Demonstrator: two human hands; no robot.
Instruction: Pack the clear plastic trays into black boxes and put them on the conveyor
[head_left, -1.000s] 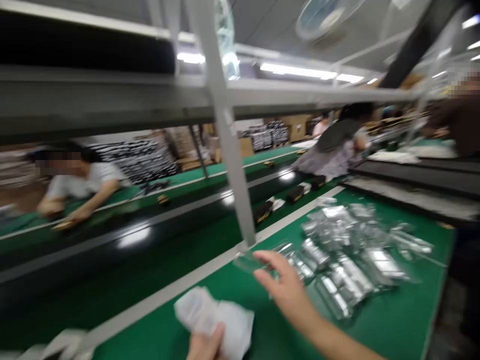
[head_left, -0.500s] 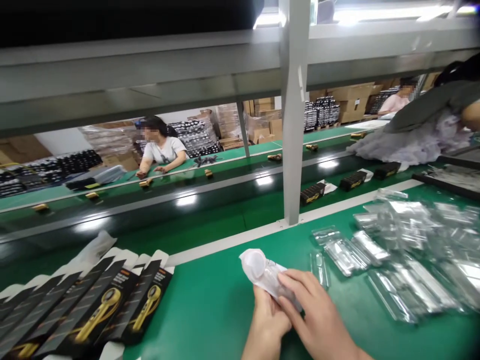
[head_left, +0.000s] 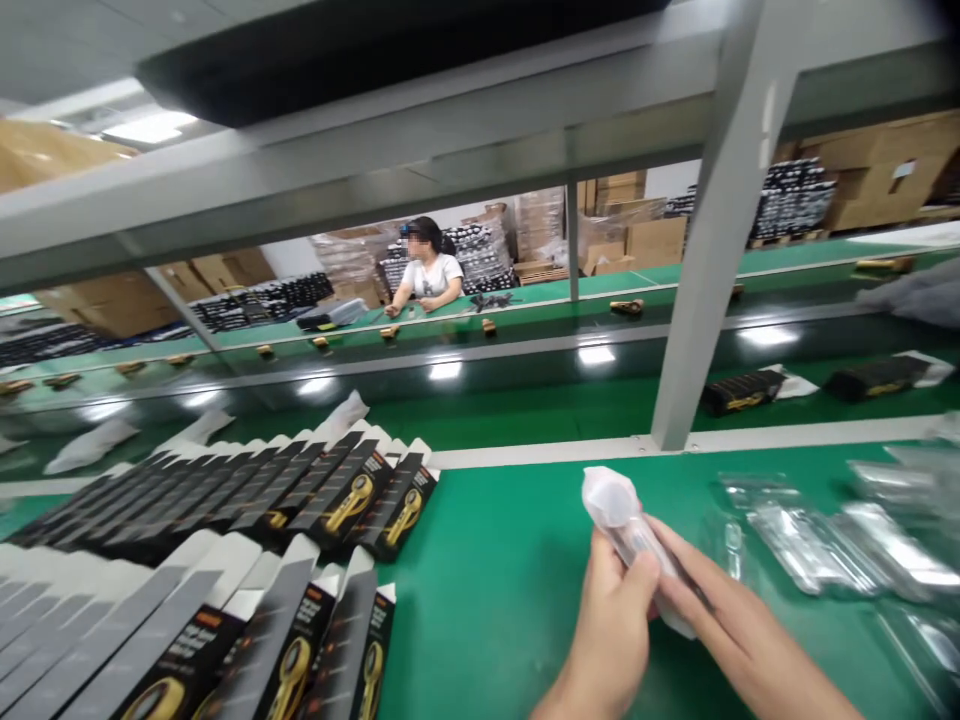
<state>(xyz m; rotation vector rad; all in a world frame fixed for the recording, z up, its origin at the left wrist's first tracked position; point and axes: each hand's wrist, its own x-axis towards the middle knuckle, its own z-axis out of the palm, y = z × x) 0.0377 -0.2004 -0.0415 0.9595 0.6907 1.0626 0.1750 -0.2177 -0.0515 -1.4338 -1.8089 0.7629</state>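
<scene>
Between my two hands is a slim handheld device (head_left: 616, 500) with a round head, wrapped in a whitish see-through bag. Its head points away from me and up to the left. My left hand (head_left: 611, 625) grips it from below, thumb lying along its near side. The fingers of my right hand (head_left: 724, 600) close round the handle end from the right, hiding part of it. Clear plastic trays (head_left: 806, 545) lie on the green table just right of my hands. Black printed boxes (head_left: 405, 510) with a gold device pictured on them lie in rows to the left.
A grey post (head_left: 720, 250) rises from the table's far edge. Behind it runs a dark green conveyor (head_left: 525, 400) carrying black boxes (head_left: 742, 390) and white bagged pieces (head_left: 94, 445). Small gold parts (head_left: 388, 332) lie further back, where a person (head_left: 431, 275) works.
The view has swung left, bringing more box rows into sight. My hands still hold the bagged device; the right hand has shifted further round its handle end, and the left thumb now lies on it.
</scene>
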